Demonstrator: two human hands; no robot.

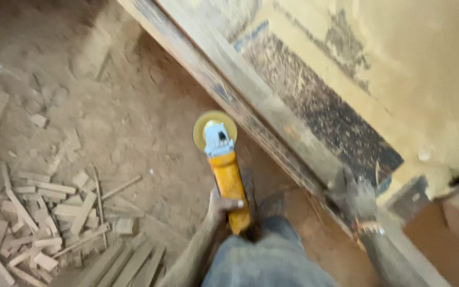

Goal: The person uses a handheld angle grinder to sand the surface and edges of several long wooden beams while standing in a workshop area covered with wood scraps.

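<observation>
Yellow angle grinder [224, 170] in left hand [220, 204], right hand [358, 194] apparently on workbench edge [272, 127]

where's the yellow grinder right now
In the head view the yellow angle grinder is at centre, held low over the sawdust floor by the left hand, its disc beside the edge of the dusty workbench.

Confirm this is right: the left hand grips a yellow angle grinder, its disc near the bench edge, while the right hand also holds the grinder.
Not quite. The head view shows the right hand resting on the bench edge, apart from the grinder. The rest stands: the left hand grips the yellow grinder, its disc near the bench edge.
</observation>
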